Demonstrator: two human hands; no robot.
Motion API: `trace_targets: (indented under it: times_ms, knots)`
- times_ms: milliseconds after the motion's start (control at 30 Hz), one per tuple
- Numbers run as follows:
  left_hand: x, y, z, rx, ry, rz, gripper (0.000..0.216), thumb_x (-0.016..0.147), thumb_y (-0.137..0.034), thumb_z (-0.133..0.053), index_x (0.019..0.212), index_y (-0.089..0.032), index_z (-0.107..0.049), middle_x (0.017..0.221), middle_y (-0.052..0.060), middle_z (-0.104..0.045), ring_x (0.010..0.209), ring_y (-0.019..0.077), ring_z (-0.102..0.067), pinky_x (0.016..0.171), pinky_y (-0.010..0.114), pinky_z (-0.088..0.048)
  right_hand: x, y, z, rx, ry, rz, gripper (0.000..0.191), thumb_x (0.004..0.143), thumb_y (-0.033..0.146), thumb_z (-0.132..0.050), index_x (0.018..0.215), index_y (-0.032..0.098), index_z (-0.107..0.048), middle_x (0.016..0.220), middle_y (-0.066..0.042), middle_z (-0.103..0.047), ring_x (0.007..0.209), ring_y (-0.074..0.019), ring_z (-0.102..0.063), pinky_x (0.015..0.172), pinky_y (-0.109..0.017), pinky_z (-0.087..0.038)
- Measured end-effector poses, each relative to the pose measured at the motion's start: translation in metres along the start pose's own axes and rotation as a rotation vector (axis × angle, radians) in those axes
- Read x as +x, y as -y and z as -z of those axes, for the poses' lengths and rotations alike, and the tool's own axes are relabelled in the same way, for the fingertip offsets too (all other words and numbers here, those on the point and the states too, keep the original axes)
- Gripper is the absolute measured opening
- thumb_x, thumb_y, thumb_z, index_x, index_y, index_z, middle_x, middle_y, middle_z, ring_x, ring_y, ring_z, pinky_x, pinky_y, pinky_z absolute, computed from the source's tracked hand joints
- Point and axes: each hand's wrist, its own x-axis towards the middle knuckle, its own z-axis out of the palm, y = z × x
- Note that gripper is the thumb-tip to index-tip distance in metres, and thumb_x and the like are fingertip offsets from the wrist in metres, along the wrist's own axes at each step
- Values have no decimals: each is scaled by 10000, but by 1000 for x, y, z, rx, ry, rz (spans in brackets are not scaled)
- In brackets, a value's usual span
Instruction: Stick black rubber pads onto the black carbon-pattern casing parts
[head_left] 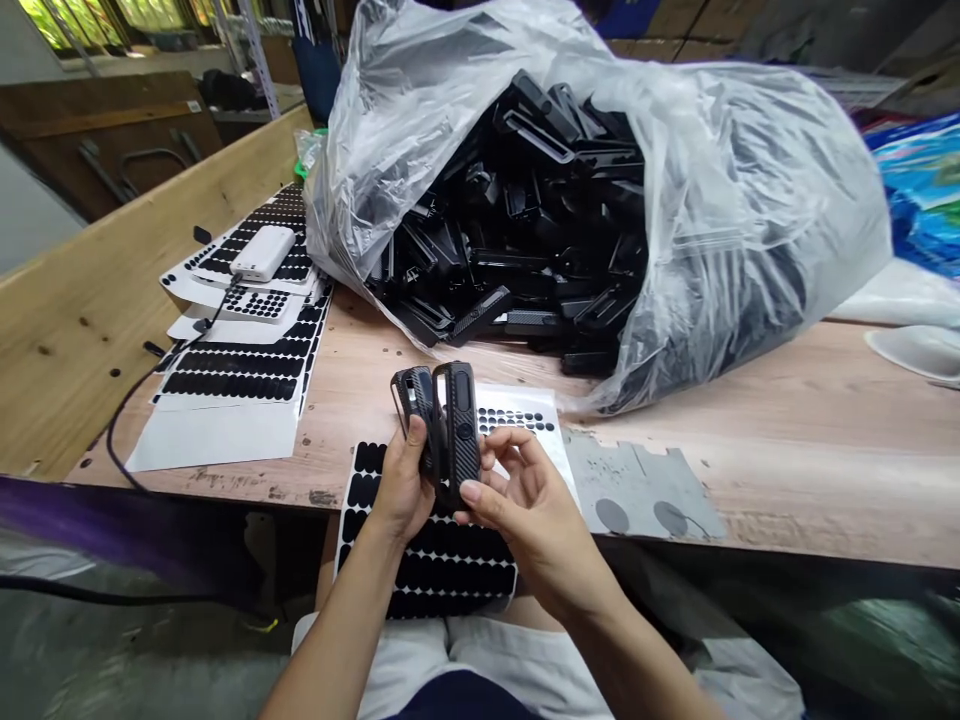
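In front of me, at the table's near edge, my left hand (403,492) is closed around a black plastic piece (414,392) with a carbon-fibre pattern. A second, similar black plastic piece (457,420) stands upright beside it, touching or nearly touching; its face has a long oval and a round recess. My right hand (534,505) grips this second piece low on its right side, between thumb and fingers. Under both hands, a sheet of large black round stickers (450,575) lies over my lap. Partly behind my right hand is a white sheet of small black dots (517,418).
A big clear plastic bag (757,190) lies open on the table, full of black plastic pieces (517,260). Sticker sheets (232,370) and a white power bank (263,252) with a cable are on the left, by a wooden board (150,240). A grey scrap (637,485) lies at right.
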Motion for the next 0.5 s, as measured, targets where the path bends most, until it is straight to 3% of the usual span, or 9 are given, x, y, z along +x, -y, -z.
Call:
trace_targets:
  times_ms: [67, 167, 233, 333, 400, 500]
  knots:
    - [-2, -1, 0, 12, 37, 1, 767, 613, -758, -877, 1015, -138, -673, 869, 94, -770, 919, 300, -772, 717, 323, -612, 1, -1, -2, -30, -22, -11, 526, 629, 351, -989, 964, 266, -592, 927, 49, -521, 760, -100, -604, 636, -244, -653]
    - [-5, -2, 0, 28, 67, -34, 712, 601, -614, -962, 1056, -153, -666, 878, 78, -777, 905, 291, -777, 741, 325, -610, 3, -1, 0, -145, -20, -12, 467, 646, 414, -969, 888, 247, -607, 885, 40, -554, 748, -123, -613, 659, -286, -646]
    - [-6, -3, 1, 37, 74, -41, 631, 635, -503, -971, 1061, -155, -661, 839, 60, -773, 855, 273, -778, 740, 323, -609, 4, 4, 8, -313, 61, -2, 378, 697, 457, -928, 841, 237, -656, 878, 10, -632, 805, -165, -653, 740, -328, -635]
    - [-4, -4, 3, 15, 74, 2, 537, 709, -546, -892, 977, -138, -668, 709, 44, -729, 727, 252, -758, 696, 337, -610, 9, 15, 33, -631, 216, 15, 289, 807, 517, -806, 846, 236, -759, 926, -52, -760, 938, -244, -712, 858, -388, -602]
    - [-2, -5, 3, -20, 74, 23, 503, 759, -569, -835, 941, -129, -673, 677, 37, -702, 642, 214, -719, 644, 323, -600, 18, 23, 56, -938, 104, 96, 280, 881, 510, -693, 883, 244, -782, 930, -63, -795, 923, -265, -735, 835, -403, -592]
    - [-1, -5, 3, -71, 89, 35, 444, 795, -515, -808, 962, -124, -681, 759, 44, -711, 626, 167, -681, 586, 280, -581, 35, 31, 89, -1402, -272, 248, 222, 888, 407, -625, 870, 234, -764, 918, -87, -794, 881, -298, -730, 807, -443, -556]
